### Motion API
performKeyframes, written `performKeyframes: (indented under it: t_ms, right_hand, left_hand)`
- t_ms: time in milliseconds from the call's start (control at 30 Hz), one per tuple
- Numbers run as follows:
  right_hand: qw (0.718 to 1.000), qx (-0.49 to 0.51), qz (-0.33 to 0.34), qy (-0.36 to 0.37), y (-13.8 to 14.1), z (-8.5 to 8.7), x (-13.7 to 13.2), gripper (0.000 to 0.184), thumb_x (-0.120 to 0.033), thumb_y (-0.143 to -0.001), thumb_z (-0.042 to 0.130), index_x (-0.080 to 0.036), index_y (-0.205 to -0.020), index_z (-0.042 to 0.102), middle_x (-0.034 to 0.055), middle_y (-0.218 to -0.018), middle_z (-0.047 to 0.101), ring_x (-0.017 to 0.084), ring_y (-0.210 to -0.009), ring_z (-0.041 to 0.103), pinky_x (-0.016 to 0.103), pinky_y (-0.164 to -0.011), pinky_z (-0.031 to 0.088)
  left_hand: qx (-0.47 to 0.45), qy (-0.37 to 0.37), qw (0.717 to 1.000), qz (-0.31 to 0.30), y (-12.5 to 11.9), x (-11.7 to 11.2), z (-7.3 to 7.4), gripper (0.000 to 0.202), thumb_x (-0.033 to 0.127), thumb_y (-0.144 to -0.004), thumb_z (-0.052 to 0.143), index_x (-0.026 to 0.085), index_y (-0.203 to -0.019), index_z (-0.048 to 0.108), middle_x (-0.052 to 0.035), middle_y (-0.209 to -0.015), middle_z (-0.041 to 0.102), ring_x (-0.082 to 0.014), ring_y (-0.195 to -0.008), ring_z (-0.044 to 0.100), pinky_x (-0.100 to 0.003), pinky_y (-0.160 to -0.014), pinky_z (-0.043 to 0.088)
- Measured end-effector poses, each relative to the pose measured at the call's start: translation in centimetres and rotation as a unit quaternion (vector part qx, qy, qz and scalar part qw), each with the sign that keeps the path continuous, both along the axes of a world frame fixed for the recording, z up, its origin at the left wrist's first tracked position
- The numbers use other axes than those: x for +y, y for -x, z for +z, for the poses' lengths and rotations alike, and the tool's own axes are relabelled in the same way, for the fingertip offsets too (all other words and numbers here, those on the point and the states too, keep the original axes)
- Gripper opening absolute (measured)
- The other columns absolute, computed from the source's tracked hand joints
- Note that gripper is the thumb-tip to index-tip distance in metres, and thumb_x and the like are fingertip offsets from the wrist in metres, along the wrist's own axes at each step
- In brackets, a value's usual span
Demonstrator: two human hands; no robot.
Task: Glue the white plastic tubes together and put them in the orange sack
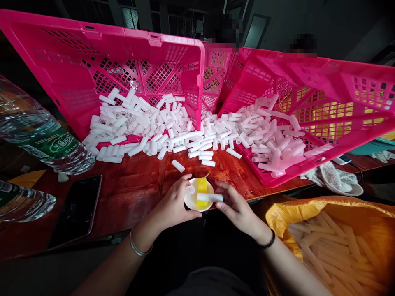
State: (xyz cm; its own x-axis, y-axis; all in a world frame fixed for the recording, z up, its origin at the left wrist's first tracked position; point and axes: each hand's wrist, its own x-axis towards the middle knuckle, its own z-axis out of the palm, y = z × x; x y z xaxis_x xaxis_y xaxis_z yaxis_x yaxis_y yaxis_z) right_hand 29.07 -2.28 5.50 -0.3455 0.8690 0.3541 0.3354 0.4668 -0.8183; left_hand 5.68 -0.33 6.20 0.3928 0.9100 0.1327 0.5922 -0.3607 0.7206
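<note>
My left hand [175, 201] pinches a short white tube [190, 190] beside a small white dish [194, 202] at the table's front edge. A yellow sponge block [202, 186] sits in the dish with a thin stick leaning on it. My right hand [234, 205] holds a longer white tube [210, 197] level across the dish, its left end pointing at the short tube. Both hands sit close together over the dish.
Two pink crates [101, 57] [308, 82] lie tipped on the red table [129, 193], spilling several white tubes [173, 131]. Water bottles [40, 131] and a black phone [78, 209] lie left. An orange bag [324, 234] of longer tubes stands right; white gloves [336, 179] lie near it.
</note>
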Motion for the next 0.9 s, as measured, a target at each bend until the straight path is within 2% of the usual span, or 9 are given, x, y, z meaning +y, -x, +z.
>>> performKeyframes:
  t_ms: [200,333,400,467,567,633,733,800,900]
  right_hand:
    - [0.995,-0.028,0.000,-0.093,0.3,0.0,-0.6,0.017,-0.018,-0.091,0.055,-0.024,-0.102,0.066,0.0096,-0.103,0.062,0.022,-0.098,0.062,0.037,-0.081,0.055]
    - [0.997,0.050,-0.019,0.063,0.8,0.2,-0.9,0.026,-0.028,-0.094,0.053,-0.023,-0.119,0.057,0.0080,-0.098,0.065,0.018,-0.080,0.066,0.030,-0.064,0.057]
    - [0.996,0.035,-0.035,0.080,0.8,0.2,-1.0,0.023,-0.029,-0.094,0.053,-0.021,-0.115,0.060,0.0069,-0.092,0.067,0.017,-0.076,0.066,0.030,-0.063,0.057]
    - [0.999,-0.020,-0.033,-0.016,0.6,0.1,-0.9,0.015,-0.022,-0.093,0.055,-0.021,-0.103,0.066,0.0081,-0.095,0.067,0.020,-0.087,0.066,0.034,-0.075,0.057]
    - [0.978,-0.099,0.026,-0.182,0.0,-0.4,-0.6,0.022,-0.011,-0.090,0.055,-0.024,-0.103,0.067,0.0085,-0.105,0.065,0.022,-0.099,0.061,0.038,-0.085,0.054]
    - [0.974,-0.084,0.024,-0.210,0.0,-0.5,-0.5,0.027,-0.008,-0.089,0.054,-0.025,-0.106,0.065,0.0081,-0.106,0.064,0.021,-0.098,0.061,0.038,-0.085,0.053]
    - [0.987,0.058,-0.069,-0.134,0.8,0.4,-0.4,0.022,-0.013,-0.090,0.056,-0.025,-0.107,0.061,0.0080,-0.103,0.062,0.020,-0.096,0.062,0.037,-0.082,0.054]
    - [0.983,0.142,-0.095,-0.063,1.5,1.6,-0.5,0.017,-0.019,-0.090,0.058,-0.025,-0.105,0.061,0.0072,-0.100,0.062,0.020,-0.094,0.062,0.034,-0.079,0.055]
    - [0.982,0.174,-0.078,0.012,2.0,3.5,-0.7,0.011,-0.025,-0.089,0.061,-0.023,-0.100,0.063,0.0059,-0.093,0.064,0.017,-0.082,0.063,0.028,-0.069,0.054]
  left_hand:
    - [0.008,-0.002,1.000,-0.008,0.2,0.0,0.0,0.089,0.029,-0.056,0.087,0.021,-0.128,0.037,-0.0157,-0.138,0.048,-0.0317,-0.123,0.052,-0.050,-0.105,0.042]
    - [0.007,-0.014,1.000,-0.003,0.1,0.1,-0.1,0.091,0.028,-0.056,0.087,0.021,-0.130,0.034,-0.0158,-0.138,0.047,-0.0320,-0.126,0.049,-0.050,-0.106,0.041]
    - [0.008,-0.019,1.000,-0.006,0.1,0.2,-0.1,0.090,0.028,-0.055,0.086,0.021,-0.128,0.035,-0.0157,-0.136,0.048,-0.0321,-0.125,0.049,-0.050,-0.105,0.041]
    - [0.014,-0.026,0.999,-0.016,0.2,0.4,0.0,0.089,0.028,-0.054,0.087,0.021,-0.126,0.036,-0.0154,-0.133,0.050,-0.0321,-0.123,0.050,-0.050,-0.104,0.042]
    - [0.022,-0.065,0.997,-0.041,0.6,0.8,0.0,0.093,0.034,-0.051,0.089,0.020,-0.125,0.035,-0.0177,-0.133,0.048,-0.0347,-0.124,0.049,-0.052,-0.102,0.043]
    - [0.025,-0.113,0.992,-0.050,1.1,1.0,0.2,0.075,0.039,-0.063,0.082,0.018,-0.121,0.038,-0.0205,-0.136,0.044,-0.0357,-0.128,0.045,-0.051,-0.102,0.042]
    - [0.038,-0.179,0.982,-0.049,1.7,1.0,1.1,0.020,0.026,-0.091,0.051,0.018,-0.109,0.045,-0.0170,-0.125,0.052,-0.0282,-0.120,0.051,-0.044,-0.097,0.046]
    - [0.072,-0.198,0.976,-0.058,1.8,0.8,2.1,0.015,0.017,-0.095,0.041,0.018,-0.108,0.047,-0.0110,-0.108,0.060,-0.0232,-0.104,0.059,-0.038,-0.088,0.051]
    - [0.125,-0.223,0.964,-0.074,1.6,0.3,3.4,0.022,0.017,-0.094,0.048,0.019,-0.115,0.049,-0.0080,-0.100,0.064,-0.0224,-0.093,0.061,-0.035,-0.082,0.052]
